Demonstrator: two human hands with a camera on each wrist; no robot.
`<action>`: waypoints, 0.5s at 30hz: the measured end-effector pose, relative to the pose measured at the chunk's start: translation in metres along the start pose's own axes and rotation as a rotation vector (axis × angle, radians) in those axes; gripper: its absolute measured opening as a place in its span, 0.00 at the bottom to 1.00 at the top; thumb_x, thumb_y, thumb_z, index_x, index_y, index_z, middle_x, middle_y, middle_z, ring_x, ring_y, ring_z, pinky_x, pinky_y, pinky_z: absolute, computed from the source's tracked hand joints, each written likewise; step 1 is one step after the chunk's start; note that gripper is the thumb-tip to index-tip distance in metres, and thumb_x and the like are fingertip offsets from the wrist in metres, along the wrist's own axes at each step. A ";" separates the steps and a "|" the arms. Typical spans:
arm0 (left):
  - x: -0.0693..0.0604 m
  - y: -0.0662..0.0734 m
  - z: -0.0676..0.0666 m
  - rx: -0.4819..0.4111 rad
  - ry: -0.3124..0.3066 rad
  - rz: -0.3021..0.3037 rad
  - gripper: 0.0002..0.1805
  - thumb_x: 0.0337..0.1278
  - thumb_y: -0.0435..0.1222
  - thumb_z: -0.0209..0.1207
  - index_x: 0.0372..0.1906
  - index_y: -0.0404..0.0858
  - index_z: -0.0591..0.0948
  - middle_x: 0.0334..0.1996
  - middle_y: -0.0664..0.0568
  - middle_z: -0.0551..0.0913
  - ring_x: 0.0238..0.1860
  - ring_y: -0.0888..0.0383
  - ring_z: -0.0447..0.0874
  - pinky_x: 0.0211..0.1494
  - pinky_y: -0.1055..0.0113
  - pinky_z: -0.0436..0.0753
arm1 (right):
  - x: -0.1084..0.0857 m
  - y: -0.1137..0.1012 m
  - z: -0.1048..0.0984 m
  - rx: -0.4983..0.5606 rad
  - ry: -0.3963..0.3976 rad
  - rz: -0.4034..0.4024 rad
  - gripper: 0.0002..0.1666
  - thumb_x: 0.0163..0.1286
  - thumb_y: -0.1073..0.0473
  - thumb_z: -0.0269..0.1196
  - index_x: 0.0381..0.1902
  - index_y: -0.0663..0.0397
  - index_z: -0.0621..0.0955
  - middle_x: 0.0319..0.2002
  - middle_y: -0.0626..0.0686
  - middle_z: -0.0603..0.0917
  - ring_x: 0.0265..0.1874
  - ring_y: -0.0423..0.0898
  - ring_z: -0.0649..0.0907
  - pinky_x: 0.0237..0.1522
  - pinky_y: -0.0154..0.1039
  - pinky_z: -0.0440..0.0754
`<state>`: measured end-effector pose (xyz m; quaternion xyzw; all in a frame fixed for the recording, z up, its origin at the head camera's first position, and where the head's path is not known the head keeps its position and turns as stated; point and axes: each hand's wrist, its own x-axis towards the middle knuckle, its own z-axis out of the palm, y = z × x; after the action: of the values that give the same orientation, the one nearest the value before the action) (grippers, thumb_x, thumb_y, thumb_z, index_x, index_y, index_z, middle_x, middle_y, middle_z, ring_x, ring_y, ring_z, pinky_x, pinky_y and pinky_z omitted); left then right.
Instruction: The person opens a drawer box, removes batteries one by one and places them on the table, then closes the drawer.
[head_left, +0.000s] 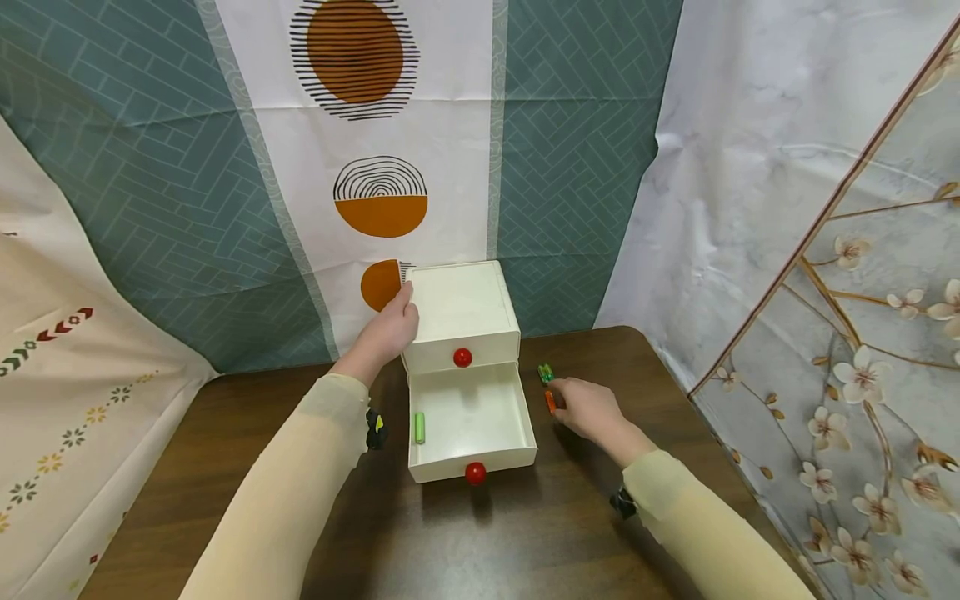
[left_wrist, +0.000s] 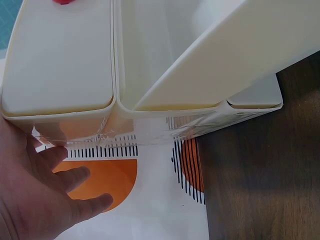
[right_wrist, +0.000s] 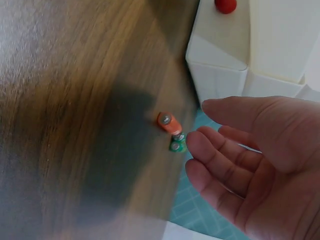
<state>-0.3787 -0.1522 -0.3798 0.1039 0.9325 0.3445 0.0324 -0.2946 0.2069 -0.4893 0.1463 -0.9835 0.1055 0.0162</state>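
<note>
A small white drawer cabinet point(head_left: 463, 304) stands on the table, its lower drawer point(head_left: 476, 417) pulled out. Inside that drawer, near the left wall, lies a light green cylinder point(head_left: 420, 427). My left hand point(head_left: 390, 327) rests on the cabinet's upper left edge; in the left wrist view several of its fingers stretch out beside the side wall. To the right of the cabinet, an orange battery point(right_wrist: 170, 123) and green batteries point(right_wrist: 177, 143) lie on the table. My right hand point(head_left: 588, 406) hovers beside them, its fingers loosely bent and apart from the thumb, holding nothing.
Red round knobs mark the upper drawer point(head_left: 435, 357), which is closed, and the lower one. The dark wooden table point(head_left: 555, 533) extends around the cabinet. A patterned cloth point(head_left: 585, 208) hangs behind, with a floral cloth point(head_left: 862, 400) at the right.
</note>
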 end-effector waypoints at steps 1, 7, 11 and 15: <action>0.000 0.000 0.000 0.000 0.000 0.000 0.38 0.91 0.50 0.26 0.92 0.41 0.39 0.92 0.49 0.40 0.90 0.47 0.42 0.89 0.47 0.46 | -0.001 -0.001 0.000 0.001 0.010 -0.003 0.29 0.69 0.57 0.79 0.66 0.55 0.87 0.36 0.47 0.86 0.37 0.48 0.86 0.36 0.53 0.87; -0.001 0.001 -0.001 0.006 -0.002 0.006 0.37 0.90 0.50 0.26 0.92 0.40 0.38 0.92 0.49 0.39 0.90 0.47 0.41 0.90 0.47 0.46 | -0.009 -0.008 -0.007 0.014 0.081 -0.032 0.28 0.69 0.55 0.80 0.65 0.56 0.88 0.48 0.54 0.91 0.46 0.53 0.91 0.43 0.57 0.90; 0.001 0.000 -0.001 0.012 -0.001 0.004 0.37 0.90 0.50 0.25 0.92 0.40 0.38 0.92 0.49 0.39 0.90 0.47 0.41 0.90 0.47 0.46 | -0.013 -0.014 -0.013 0.018 0.129 -0.043 0.28 0.69 0.54 0.80 0.65 0.55 0.88 0.53 0.55 0.91 0.50 0.54 0.91 0.46 0.59 0.90; 0.001 0.000 0.000 0.011 -0.001 -0.001 0.38 0.90 0.50 0.26 0.92 0.41 0.38 0.92 0.49 0.40 0.90 0.47 0.42 0.90 0.46 0.46 | -0.017 -0.022 -0.020 0.030 0.154 -0.060 0.30 0.69 0.53 0.80 0.66 0.54 0.88 0.48 0.52 0.91 0.46 0.50 0.91 0.43 0.56 0.90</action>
<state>-0.3793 -0.1523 -0.3796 0.1034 0.9343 0.3395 0.0324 -0.2721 0.1955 -0.4668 0.1675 -0.9727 0.1309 0.0929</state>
